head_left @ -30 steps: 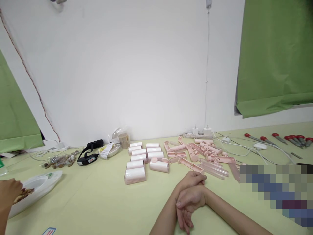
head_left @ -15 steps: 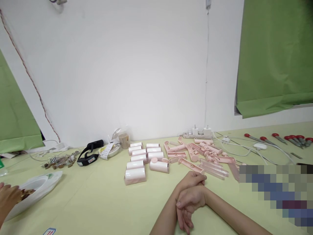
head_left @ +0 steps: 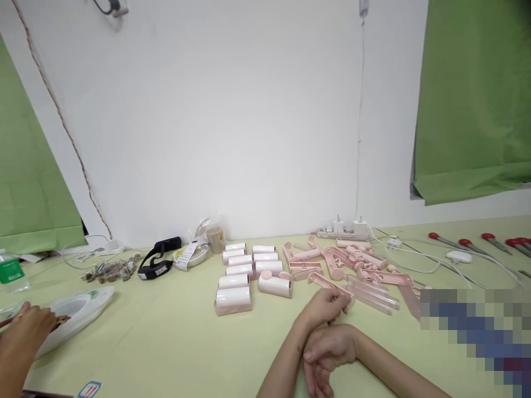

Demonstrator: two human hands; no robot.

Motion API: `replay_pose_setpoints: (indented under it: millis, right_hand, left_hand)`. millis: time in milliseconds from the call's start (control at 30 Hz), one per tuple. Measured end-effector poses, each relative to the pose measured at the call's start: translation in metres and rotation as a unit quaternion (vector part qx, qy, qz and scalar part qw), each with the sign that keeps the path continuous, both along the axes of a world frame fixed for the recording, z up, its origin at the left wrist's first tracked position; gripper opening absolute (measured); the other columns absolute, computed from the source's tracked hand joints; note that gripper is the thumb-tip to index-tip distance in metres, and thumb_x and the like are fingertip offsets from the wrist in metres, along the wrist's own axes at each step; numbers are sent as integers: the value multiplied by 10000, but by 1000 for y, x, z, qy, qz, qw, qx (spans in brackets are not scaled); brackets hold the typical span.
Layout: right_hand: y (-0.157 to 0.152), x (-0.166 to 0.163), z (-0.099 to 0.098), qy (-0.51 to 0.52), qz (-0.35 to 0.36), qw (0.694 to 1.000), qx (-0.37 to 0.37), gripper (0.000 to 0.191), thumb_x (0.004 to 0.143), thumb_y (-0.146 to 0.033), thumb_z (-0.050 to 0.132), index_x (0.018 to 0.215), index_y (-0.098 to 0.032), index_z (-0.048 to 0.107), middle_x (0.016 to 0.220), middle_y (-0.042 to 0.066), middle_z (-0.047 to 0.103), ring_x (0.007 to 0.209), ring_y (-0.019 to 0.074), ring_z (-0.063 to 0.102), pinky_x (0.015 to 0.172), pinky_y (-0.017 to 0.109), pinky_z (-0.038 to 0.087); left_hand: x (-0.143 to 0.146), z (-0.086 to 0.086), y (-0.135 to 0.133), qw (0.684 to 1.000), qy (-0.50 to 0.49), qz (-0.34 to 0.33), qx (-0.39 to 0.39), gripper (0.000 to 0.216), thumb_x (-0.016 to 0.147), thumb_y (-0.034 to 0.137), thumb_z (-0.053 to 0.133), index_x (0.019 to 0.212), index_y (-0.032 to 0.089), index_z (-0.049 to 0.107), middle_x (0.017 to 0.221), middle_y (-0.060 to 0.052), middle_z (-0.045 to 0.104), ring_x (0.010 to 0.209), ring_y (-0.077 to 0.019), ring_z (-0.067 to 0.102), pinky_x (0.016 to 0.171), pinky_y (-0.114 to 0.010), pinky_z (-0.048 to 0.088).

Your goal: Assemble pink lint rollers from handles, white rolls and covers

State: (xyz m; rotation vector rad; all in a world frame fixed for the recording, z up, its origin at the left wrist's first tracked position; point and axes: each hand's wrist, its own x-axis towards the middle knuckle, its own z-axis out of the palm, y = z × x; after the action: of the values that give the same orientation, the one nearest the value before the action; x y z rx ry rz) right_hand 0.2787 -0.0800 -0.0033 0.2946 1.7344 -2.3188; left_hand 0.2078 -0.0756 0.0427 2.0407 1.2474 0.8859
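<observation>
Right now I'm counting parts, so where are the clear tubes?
In the head view, the clear tubes lie right of centre, right of the left hand, beside the pink parts.

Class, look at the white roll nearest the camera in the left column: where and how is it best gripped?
The front roll is probably best gripped by both ends, from above on the near side: it lies lengthwise left to right with its ends unobstructed, while another roll sits close behind.

left hand (head_left: 323,307) lifted slightly, more of bottle (head_left: 11,272) showing
</observation>
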Motion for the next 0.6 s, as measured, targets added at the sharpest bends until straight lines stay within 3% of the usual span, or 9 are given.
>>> replay_pose_setpoints:
  millis: [67,133,200,267,400,500,600]
  right_hand:
    - [1,-2,-4,0,-52,999,-15,374,747,-377,432,776,-55,620,612,56,607,556,109,594,524,193,459]
    - [0,-4,-5,11,-95,995,-28,311,758,-312,451,849,-65,617,671,55,618,609,102,605,520,177,465]
    - [-1,-5,-4,24,-98,994,-34,263,738,-247,500,885,-65,618,701,58,626,630,97,607,528,168,476]
    - [-1,-5,-1,24,-83,995,-46,248,732,-220,516,886,-57,623,710,67,632,607,86,601,527,161,482]
    - [-1,-6,1,13,-71,995,-63,235,745,-218,506,873,-65,630,682,66,632,607,96,605,509,167,491]
    - [-2,-5,-1,22,-82,995,-51,221,744,-211,508,862,-77,637,653,51,623,613,101,610,500,164,488]
    - [-3,-4,-3,35,-97,994,-43,220,741,-207,509,860,-76,640,661,53,629,609,98,613,503,158,487]
  left_hand:
    - [-12,7,-2,998,1,39,46,360,771,497,359,564,227,479,597,-26,518,616,-178,501,587,-336,386]
    - [-48,12,-12,988,3,105,110,311,809,433,311,638,227,468,685,-43,496,697,-191,484,662,-351,378]
    - [-100,15,-25,947,44,194,254,223,814,362,351,709,222,490,758,-50,478,757,-191,477,703,-342,381]
    - [-153,10,-36,904,109,269,314,185,779,364,432,747,209,527,782,-51,459,756,-197,468,702,-349,389]
    - [-224,-21,-45,873,194,375,244,302,688,451,526,850,202,578,874,-68,434,852,-246,447,780,-434,382]
    - [-239,-44,-46,896,173,369,178,359,648,432,566,960,255,561,1001,-66,404,925,-247,440,832,-443,372]
    - [-238,-55,-50,921,102,348,144,280,653,378,555,903,251,545,1082,-62,392,1031,-257,408,885,-435,345]
